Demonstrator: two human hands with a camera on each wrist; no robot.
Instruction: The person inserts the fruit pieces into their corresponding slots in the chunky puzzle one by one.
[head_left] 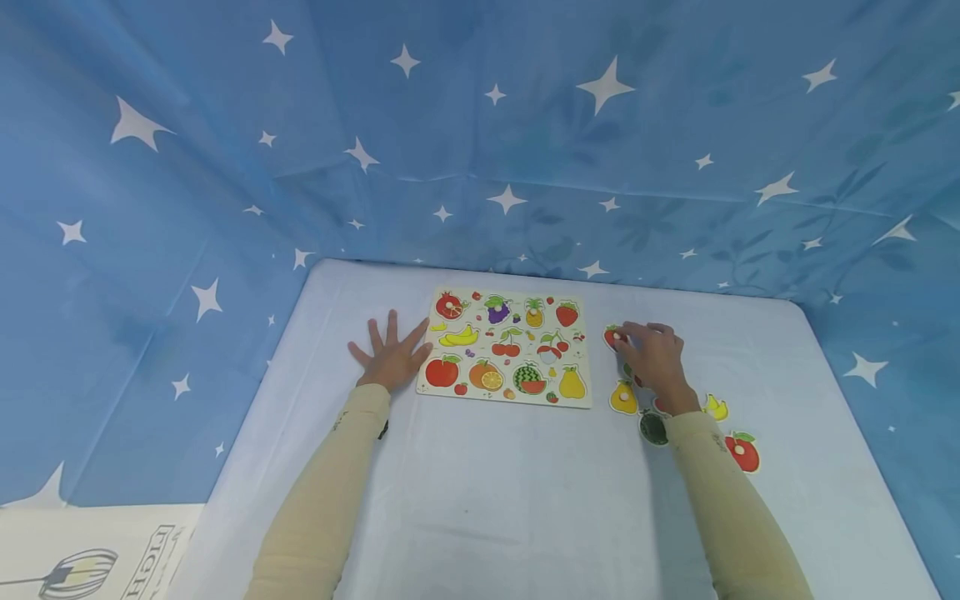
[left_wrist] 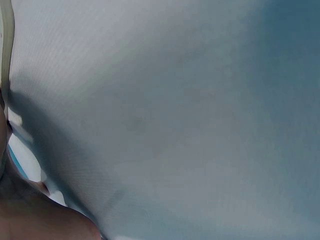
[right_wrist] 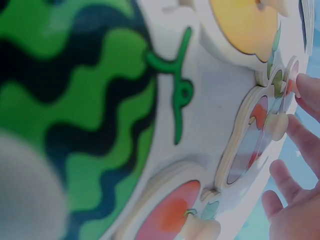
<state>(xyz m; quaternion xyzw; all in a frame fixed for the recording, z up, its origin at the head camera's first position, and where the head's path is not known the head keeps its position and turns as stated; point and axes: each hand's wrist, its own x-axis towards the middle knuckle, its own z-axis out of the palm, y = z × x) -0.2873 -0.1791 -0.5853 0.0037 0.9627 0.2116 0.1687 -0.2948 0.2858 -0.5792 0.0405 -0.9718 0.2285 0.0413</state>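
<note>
A watermelon piece (right_wrist: 115, 75) looms nearest my right-wrist camera as my right grip (head_left: 654, 357) pinches the strawberry piece (head_left: 610, 336), just right of the fruit board (head_left: 427, 389), whose left edge my splayed, empty left grip (head_left: 393, 362) touches.

The round green-and-black striped watermelon piece (right_wrist: 115, 55) has a smooth, glossy printed face. The red fruit piece (right_wrist: 167, 210) shows a pale, matt edge that looks like wood, and its cream knob (right_wrist: 202, 228) looks smooth. The tabletop (head_left: 525, 508) wears pale, finely ribbed matt cloth; the blue star-printed curtain (head_left: 465, 108) is smooth, creased fabric with a faint sheen. The beige sleeves (head_left: 311, 508) are matt cloth.
</note>
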